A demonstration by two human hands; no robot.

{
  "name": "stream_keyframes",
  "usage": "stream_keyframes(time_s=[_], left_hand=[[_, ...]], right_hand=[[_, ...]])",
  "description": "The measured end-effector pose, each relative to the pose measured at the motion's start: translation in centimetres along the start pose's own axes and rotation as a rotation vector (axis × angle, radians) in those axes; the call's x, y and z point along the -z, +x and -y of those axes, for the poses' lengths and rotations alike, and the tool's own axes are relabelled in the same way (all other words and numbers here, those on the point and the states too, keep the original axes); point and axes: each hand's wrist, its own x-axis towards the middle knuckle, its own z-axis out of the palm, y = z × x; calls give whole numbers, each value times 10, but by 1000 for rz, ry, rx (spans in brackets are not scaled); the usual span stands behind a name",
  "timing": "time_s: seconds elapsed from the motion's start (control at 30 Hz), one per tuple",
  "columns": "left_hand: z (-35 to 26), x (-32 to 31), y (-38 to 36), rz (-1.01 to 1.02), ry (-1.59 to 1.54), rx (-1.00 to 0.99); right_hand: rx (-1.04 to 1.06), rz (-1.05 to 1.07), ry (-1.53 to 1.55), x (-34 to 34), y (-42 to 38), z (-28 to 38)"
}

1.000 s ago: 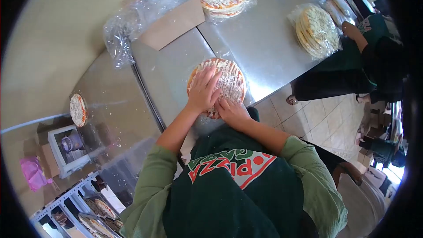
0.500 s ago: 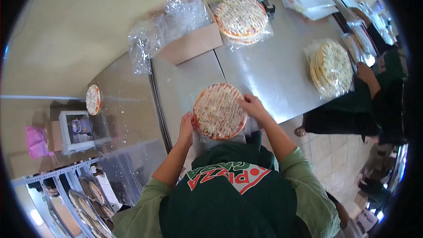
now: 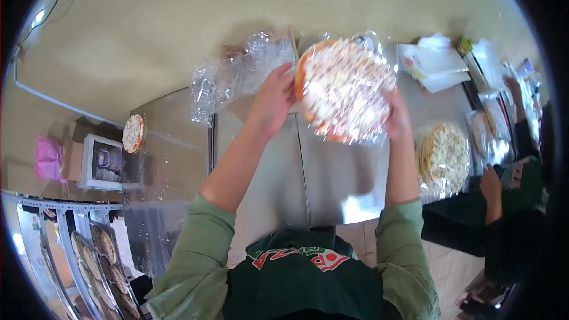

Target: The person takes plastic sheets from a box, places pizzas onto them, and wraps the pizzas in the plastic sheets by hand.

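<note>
A round pizza (image 3: 347,92) with white shredded topping and a red sauce edge is wrapped in shiny clear plastic. Both of my hands hold it up above the far part of the metal table (image 3: 338,184). My left hand (image 3: 275,102) grips its left edge, fingers partly hidden behind it. On the opposite edge, my right hand (image 3: 397,115) is closed on the wrapped rim. Left of the pizza stands a cardboard box (image 3: 237,108) full of clear plastic bags (image 3: 255,62). The raised pizza covers the spot behind it.
A bagged stack of pizzas (image 3: 444,157) sits at the right, near a co-worker's hand (image 3: 491,185). White packages (image 3: 435,65) lie at the back right. On the left surface are a single pizza (image 3: 133,133) and scattered crumbs. A rack (image 3: 77,249) with trayed pizzas stands lower left.
The pizza has moved from close to my body up and away, toward the back of the table, with both hands on it. It now blocks the view of the rear pizza stack.
</note>
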Motion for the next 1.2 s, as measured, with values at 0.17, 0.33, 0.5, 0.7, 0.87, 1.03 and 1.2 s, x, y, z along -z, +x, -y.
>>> stream_keyframes(time_s=[0.17,0.33,0.5,0.7,0.87,1.03,1.2], left_hand=[[-13,-10,53,-138,85,-166],[-15,54,-6,-391,880,-902],[4,198,-45,-923,1087,-855],[23,234,-38,-818,1645,-375],[8,249,-1,-617,1683,-507],[-8,292,-15,-446,1527,-150],[-39,329,-79,-439,965,-383]], right_hand=[[-129,99,76,48,127,6],[-255,110,-80,75,166,-29],[-16,-172,-884,75,180,-13],[684,409,-1548,-196,77,-46],[620,772,-1877,-282,60,-169],[155,500,-1981,-242,136,-209],[-203,470,-2414,-235,146,-206]])
